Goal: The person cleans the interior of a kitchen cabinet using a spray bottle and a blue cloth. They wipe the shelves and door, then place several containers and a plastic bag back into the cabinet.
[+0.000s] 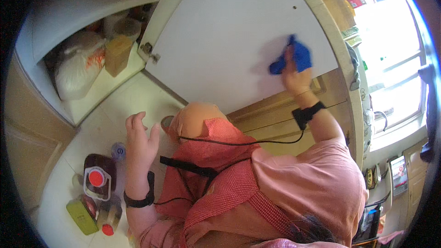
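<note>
My right hand presses a blue cloth against the white inner face of an open cabinet door, towards its right side. My left hand is raised above the tiled floor with its fingers apart, and nothing is in it. Below and left of that hand stand a dark jug with a red cap, a bottle with a red cap and a green box. The palm side of my right hand is hidden.
Inside the open cabinet at the left are a white plastic bag and a tan box. Metal hinges join the door's edge. A countertop edge runs along the right, below a bright window.
</note>
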`<control>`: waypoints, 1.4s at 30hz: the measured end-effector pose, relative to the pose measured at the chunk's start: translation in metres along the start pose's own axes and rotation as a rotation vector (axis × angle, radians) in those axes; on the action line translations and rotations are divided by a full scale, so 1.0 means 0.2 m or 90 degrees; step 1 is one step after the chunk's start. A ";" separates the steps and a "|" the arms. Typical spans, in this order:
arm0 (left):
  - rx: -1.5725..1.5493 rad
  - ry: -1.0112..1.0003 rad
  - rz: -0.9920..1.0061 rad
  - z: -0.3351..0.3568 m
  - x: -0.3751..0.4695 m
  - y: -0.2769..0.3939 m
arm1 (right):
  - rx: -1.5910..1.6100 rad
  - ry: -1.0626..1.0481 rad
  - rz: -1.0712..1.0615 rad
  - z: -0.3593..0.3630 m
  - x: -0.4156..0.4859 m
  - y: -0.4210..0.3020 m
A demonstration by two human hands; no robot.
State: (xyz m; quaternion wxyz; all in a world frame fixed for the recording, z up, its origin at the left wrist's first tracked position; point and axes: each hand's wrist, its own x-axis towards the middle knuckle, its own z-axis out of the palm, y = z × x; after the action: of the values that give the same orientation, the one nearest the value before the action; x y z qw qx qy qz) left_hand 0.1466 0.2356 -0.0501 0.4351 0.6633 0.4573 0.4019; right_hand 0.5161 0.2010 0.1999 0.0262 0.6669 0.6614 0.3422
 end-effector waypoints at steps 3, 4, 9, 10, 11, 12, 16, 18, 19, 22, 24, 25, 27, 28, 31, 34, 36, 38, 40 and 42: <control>0.022 -0.005 -0.050 -0.03 -0.07 0.02 | 0.383 -0.236 -0.023 0.38 -0.21 -0.24; 0.016 -0.005 -0.073 -0.04 -0.10 0.03 | 0.349 -0.269 -0.141 0.52 -0.29 -0.32; 0.121 0.066 -0.066 -0.12 -0.21 0.03 | -0.002 -0.349 -0.464 0.79 -0.41 -0.48; 0.143 0.090 -0.051 -0.13 -0.21 0.03 | -0.070 -0.474 -0.394 0.72 -0.31 -0.47; 0.163 0.114 -0.028 -0.14 -0.20 0.02 | -0.204 -0.545 -0.357 0.63 -0.18 -0.47; 0.184 0.104 -0.048 -0.15 -0.19 0.01 | -0.249 -0.448 -0.291 0.51 0.00 -0.44; 0.124 0.127 0.004 -0.15 -0.15 0.03 | -0.266 0.105 -0.169 0.09 0.62 -0.29; 0.104 0.103 0.002 -0.13 -0.13 0.05 | -0.244 0.233 -0.208 0.08 0.63 -0.27; 0.090 0.095 0.007 -0.13 -0.13 0.05 | -0.275 0.227 -0.251 0.12 0.55 -0.27; 0.078 0.084 -0.028 -0.13 -0.13 0.06 | -0.063 -0.088 -0.313 0.42 0.13 -0.37; 0.100 0.096 -0.021 -0.14 -0.15 0.05 | -0.223 -0.454 -0.405 0.60 -0.17 -0.45; 0.117 0.102 -0.026 -0.15 -0.16 0.05 | -0.163 -0.347 -0.533 0.64 -0.27 -0.45; 0.145 0.109 -0.033 -0.17 -0.18 0.04 | -0.107 -0.300 -0.622 0.73 -0.31 -0.47; 0.162 0.125 -0.027 -0.18 -0.18 0.03 | -0.106 -0.348 -0.593 0.76 -0.25 -0.49; 0.204 0.141 -0.037 -0.19 -0.17 0.03 | -0.111 -0.067 -0.548 0.86 0.12 -0.62; 0.233 0.161 -0.037 -0.18 -0.18 0.04 | -0.135 0.071 -0.507 0.92 0.64 -0.83; 0.197 0.153 -0.091 -0.18 -0.20 0.05 | -0.187 0.097 -0.533 0.97 0.82 -0.99; 0.181 0.152 -0.112 -0.18 -0.21 0.05 | -0.239 0.067 -0.540 1.02 0.83 -1.14; 0.193 0.164 -0.104 -0.19 -0.22 0.05 | -0.280 -0.075 -0.560 1.04 0.69 -1.22; 0.194 0.169 -0.114 -0.21 -0.22 0.05 | -0.283 -0.193 -0.583 1.04 0.53 -1.25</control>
State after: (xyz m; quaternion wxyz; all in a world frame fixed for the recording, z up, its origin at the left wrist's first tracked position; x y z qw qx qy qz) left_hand 0.0999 0.2006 -0.0335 0.3000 0.6194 0.6231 0.3715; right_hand 0.3900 0.4142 -0.0362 0.4087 0.3302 0.7854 0.3273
